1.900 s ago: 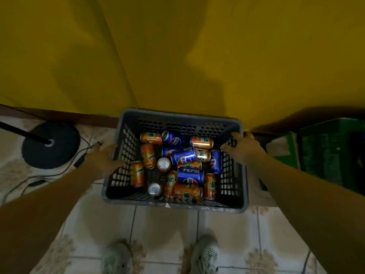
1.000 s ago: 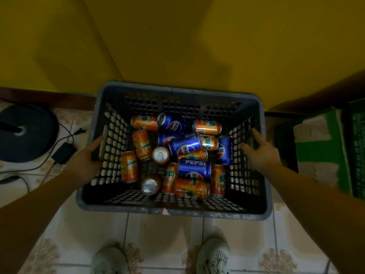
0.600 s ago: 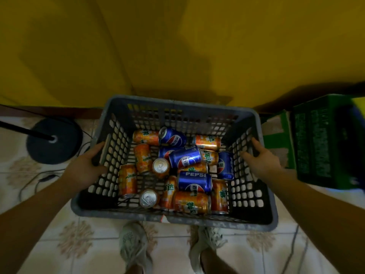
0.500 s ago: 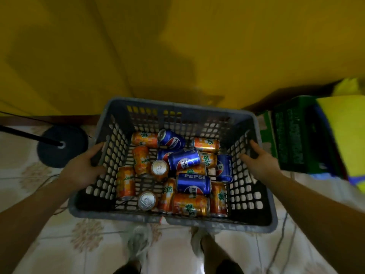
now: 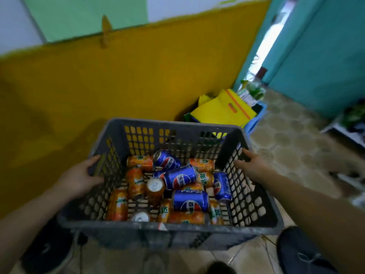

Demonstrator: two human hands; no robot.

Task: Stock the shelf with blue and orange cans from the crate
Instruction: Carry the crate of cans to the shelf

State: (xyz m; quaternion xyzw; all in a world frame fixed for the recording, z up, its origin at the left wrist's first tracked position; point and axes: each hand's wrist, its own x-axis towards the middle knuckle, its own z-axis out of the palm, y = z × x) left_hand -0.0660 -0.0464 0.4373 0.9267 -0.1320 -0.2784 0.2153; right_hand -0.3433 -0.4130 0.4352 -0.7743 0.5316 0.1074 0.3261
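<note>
Grey perforated plastic is forming the crate [image 5: 178, 126], and you are holding it up between your two hands, low in front of your body, with its far wall lying towards the yellow wall [image 5: 118, 76]. Inside it the blue cans [image 5: 180, 177] and the orange cans [image 5: 117, 204] are lying jumbled together across the bottom, most of them on their sides and touching one another, the blue ones gathering towards the middle and right and the orange ones spreading round them. Two cans are showing their silver tops [image 5: 155, 184], one near the middle and one against the near wall. Your left hand [image 5: 79, 178] is grasping the crate's left wall, fingers reaching along the rim and thumb pressing the wall's outer face. Your right hand [image 5: 254, 167] is grasping the right wall in the same way, fingers curling over the rim by the holes. Beyond the crate's far right corner, yellow bags [image 5: 223, 109] are sticking out of a blue bin [image 5: 256, 117] that is standing against the wall. Above the yellow paint a pale green panel [image 5: 88, 14] is showing. To the right a teal door [image 5: 316, 56] is standing beside a bright gap, and patterned floor tiles [image 5: 286, 147] are running from there towards you. Dark shapes are lying under the crate's near corners, too blurred to identify.
</note>
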